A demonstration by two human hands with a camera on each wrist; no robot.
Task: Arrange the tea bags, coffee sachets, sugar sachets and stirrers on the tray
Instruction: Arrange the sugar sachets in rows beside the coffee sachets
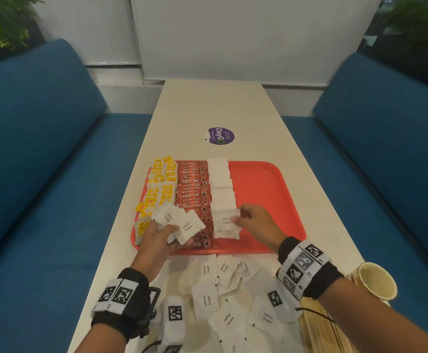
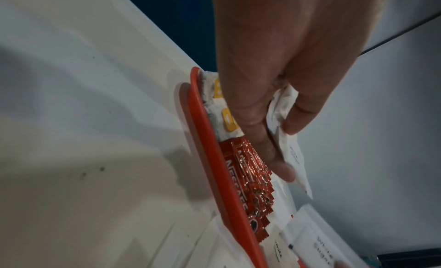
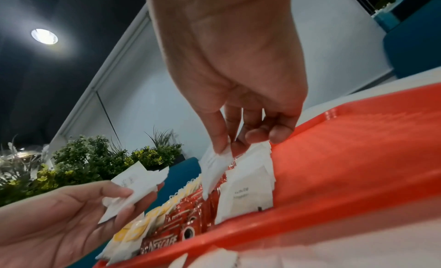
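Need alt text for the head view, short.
Right hand pinches a white sugar sachet over the sugar column on a red tray, beside rows of coffee sachets and tea bags. Left hand holds spare sachets; more lie loose on the table.

Both forearms reach forward over the near edge of the red tray (image 1: 271, 179), each wrist wrapped in a black band with black-and-white marker tags. The left hand (image 1: 159, 242) hovers palm-up above the tray's near left corner, its fingers (image 3: 124, 192) curled round a small fan of white sugar sachets (image 1: 179, 221). The right hand (image 1: 256, 222) hangs palm-down over the tray's near middle, thumb and forefinger pinching the corner of one sugar sachet (image 3: 216, 170), the other fingers loosely bent.
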